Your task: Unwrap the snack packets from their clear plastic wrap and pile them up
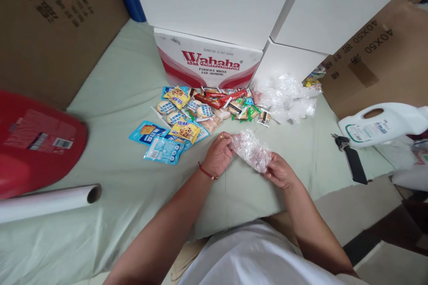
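Lying between both hands (219, 156), the crinkled clear plastic (250, 150) is gripped at opposite ends.

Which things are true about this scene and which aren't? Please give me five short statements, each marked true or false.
1. The red bracelet is on the person's right wrist. False: the red bracelet is on the left wrist.
2. The left hand and the right hand both hold the crumpled clear plastic. True.
3. The snack packets lie in front of the Wahaha box. True.
4. The keys lie among the snack packets. False: the keys are off to the right, beside the white jug.
5. The white tube lies at the left of the view, its near end open. True.
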A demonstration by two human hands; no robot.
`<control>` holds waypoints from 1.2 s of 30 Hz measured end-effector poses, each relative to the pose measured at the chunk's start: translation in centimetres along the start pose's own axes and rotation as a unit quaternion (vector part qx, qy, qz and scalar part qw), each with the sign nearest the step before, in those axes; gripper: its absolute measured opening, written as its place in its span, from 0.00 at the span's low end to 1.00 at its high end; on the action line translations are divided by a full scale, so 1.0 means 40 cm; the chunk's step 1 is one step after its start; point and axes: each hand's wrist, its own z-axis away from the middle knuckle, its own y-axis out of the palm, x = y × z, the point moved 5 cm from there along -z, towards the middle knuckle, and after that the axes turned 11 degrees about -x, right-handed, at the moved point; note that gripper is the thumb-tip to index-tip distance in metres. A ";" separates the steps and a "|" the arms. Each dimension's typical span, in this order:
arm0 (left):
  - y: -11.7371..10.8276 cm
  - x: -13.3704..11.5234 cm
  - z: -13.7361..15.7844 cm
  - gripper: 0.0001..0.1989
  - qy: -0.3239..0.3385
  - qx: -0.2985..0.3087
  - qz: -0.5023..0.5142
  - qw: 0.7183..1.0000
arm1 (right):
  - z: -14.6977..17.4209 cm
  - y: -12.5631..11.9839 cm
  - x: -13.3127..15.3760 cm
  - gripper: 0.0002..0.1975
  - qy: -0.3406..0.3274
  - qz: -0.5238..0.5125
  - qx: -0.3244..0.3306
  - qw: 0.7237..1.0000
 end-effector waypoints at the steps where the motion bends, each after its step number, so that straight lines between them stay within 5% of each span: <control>1: 0.000 0.001 0.000 0.13 0.002 0.001 0.000 1.000 | -0.004 -0.003 0.002 0.28 -0.002 -0.010 -0.018 1.000; 4: -0.001 0.005 0.000 0.12 -0.004 0.011 0.003 1.000 | -0.019 -0.011 0.023 0.29 -0.024 -0.043 -0.062 0.997; 13: 0.009 0.030 0.007 0.13 -0.001 0.055 -0.044 0.998 | -0.005 0.041 0.077 0.23 -0.072 0.028 -0.018 0.997; 16: -0.006 0.019 0.005 0.15 0.089 -0.018 -0.097 0.991 | -0.012 0.032 0.075 0.22 -0.085 0.026 -0.066 0.994; 19: -0.025 -0.021 0.034 0.14 0.264 -0.129 -0.215 0.931 | -0.021 0.015 0.079 0.22 -0.138 0.019 -0.135 0.981; 21: -0.014 -0.027 0.056 0.10 0.311 -0.110 -0.291 0.898 | -0.019 0.011 0.080 0.21 -0.181 0.022 -0.173 0.968; 26: 0.021 0.008 0.073 0.12 0.259 -0.001 -0.363 0.895 | -0.005 0.064 0.057 0.19 -0.206 0.049 -0.142 0.967; 31: 0.013 0.010 0.059 0.09 0.286 -0.008 -0.355 0.890 | 0.000 0.100 0.044 0.20 -0.205 0.065 -0.105 0.971; 36: -0.033 0.015 0.023 0.15 0.226 -0.073 -0.297 0.925 | 0.002 0.061 0.060 0.19 -0.217 0.063 -0.145 0.963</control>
